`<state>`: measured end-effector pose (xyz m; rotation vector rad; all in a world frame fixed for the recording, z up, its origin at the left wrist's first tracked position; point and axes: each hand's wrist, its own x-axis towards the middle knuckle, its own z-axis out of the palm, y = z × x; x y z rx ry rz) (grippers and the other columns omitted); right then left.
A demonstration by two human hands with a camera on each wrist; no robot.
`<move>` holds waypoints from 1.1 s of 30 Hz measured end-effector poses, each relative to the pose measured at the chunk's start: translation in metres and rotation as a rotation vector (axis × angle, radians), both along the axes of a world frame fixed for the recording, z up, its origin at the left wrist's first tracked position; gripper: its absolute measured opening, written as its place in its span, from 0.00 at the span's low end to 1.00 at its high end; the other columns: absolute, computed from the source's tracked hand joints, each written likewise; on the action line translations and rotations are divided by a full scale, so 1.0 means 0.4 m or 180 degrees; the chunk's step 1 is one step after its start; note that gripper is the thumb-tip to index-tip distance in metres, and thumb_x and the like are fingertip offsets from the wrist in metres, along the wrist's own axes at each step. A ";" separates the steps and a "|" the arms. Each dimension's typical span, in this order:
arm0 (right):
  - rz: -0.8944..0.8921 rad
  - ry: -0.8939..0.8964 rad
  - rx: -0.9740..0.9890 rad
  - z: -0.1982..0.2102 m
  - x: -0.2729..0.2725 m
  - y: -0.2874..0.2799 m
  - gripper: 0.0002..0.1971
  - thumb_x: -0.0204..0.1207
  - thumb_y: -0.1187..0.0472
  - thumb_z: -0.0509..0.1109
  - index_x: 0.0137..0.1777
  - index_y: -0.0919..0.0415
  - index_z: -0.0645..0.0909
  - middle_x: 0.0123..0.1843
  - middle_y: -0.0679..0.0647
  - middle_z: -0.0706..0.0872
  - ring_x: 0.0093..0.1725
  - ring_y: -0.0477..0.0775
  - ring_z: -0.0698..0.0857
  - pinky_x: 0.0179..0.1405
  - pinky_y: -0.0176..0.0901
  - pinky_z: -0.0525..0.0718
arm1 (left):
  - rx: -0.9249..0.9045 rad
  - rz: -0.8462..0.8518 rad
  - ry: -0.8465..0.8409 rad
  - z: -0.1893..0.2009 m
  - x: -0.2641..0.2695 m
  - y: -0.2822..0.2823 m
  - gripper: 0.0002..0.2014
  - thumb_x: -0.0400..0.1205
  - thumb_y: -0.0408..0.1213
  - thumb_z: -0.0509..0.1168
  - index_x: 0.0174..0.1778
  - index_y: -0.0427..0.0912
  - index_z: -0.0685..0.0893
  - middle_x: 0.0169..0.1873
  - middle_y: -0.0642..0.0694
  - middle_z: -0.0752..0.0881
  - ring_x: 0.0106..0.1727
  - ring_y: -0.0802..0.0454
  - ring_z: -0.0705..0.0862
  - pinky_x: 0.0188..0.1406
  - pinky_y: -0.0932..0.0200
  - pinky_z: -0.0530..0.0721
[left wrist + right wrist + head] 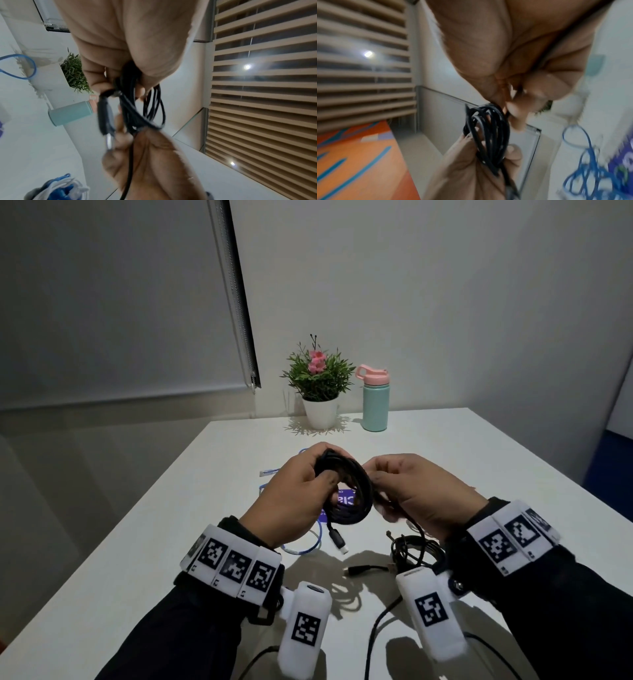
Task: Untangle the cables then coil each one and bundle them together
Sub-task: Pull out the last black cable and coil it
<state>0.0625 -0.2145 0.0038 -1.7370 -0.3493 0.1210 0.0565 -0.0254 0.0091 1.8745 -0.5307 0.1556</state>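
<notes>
Above the white table [445,460] my left hand [294,498] grips a coil of black cable [346,491], fingers over the top and thumb through the loops. A USB plug [337,539] hangs from the coil's bottom. My right hand [411,491] pinches the same cable's strand at the coil's right side; the strand runs down under the palm. In the left wrist view the coil [147,105] and plug [105,117] sit between both hands. In the right wrist view the coil [488,132] is blurred. A blue cable [308,542] lies on the table under my left hand. A tangled black cable [411,546] lies below my right hand.
A potted plant [320,385] and a teal bottle with a pink lid [375,398] stand at the table's far edge. A purple card [346,498] lies under the coil. More black cable [380,621] trails toward the near edge.
</notes>
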 end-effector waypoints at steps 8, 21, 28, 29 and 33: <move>-0.0154 -0.1439 -0.1286 0.044 -0.050 0.009 0.06 0.78 0.50 0.73 0.49 0.45 0.91 0.38 0.37 0.91 0.37 0.32 0.85 0.36 0.26 0.78 | -0.0345 0.0619 0.0229 -0.033 0.035 -0.003 0.11 0.85 0.29 0.59 0.54 0.46 0.85 0.42 0.43 0.90 0.39 0.55 0.89 0.40 0.59 0.87; -0.0618 -0.1401 -0.2377 0.015 -0.046 0.037 0.15 0.84 0.46 0.60 0.49 0.49 0.88 0.46 0.53 0.73 0.41 0.49 0.79 0.45 0.46 0.78 | -0.1456 -0.0429 0.0886 -0.029 0.028 -0.011 0.15 0.83 0.25 0.67 0.65 0.33 0.85 0.48 0.36 0.89 0.45 0.45 0.89 0.52 0.50 0.89; 0.0015 -0.0411 -0.0314 0.040 -0.047 0.021 0.10 0.69 0.50 0.71 0.31 0.53 0.77 0.31 0.47 0.75 0.35 0.45 0.73 0.45 0.43 0.69 | -0.0985 -0.0545 0.0636 -0.010 0.026 0.018 0.16 0.79 0.45 0.72 0.60 0.44 0.90 0.35 0.47 0.82 0.27 0.57 0.73 0.33 0.67 0.77; 0.0104 -0.0333 -0.0120 0.039 -0.048 0.023 0.10 0.67 0.51 0.71 0.32 0.55 0.77 0.33 0.51 0.74 0.38 0.48 0.72 0.48 0.48 0.69 | -0.0747 -0.0486 0.0524 -0.006 0.023 0.019 0.18 0.80 0.52 0.70 0.58 0.45 0.91 0.31 0.49 0.79 0.27 0.57 0.71 0.29 0.68 0.73; 0.0251 -0.0213 0.0279 0.036 -0.051 0.029 0.12 0.68 0.53 0.70 0.33 0.61 0.77 0.36 0.58 0.74 0.42 0.55 0.73 0.57 0.56 0.72 | -0.0390 -0.0456 0.0345 0.012 0.020 0.033 0.22 0.87 0.54 0.61 0.50 0.38 0.91 0.24 0.51 0.68 0.25 0.54 0.66 0.25 0.65 0.68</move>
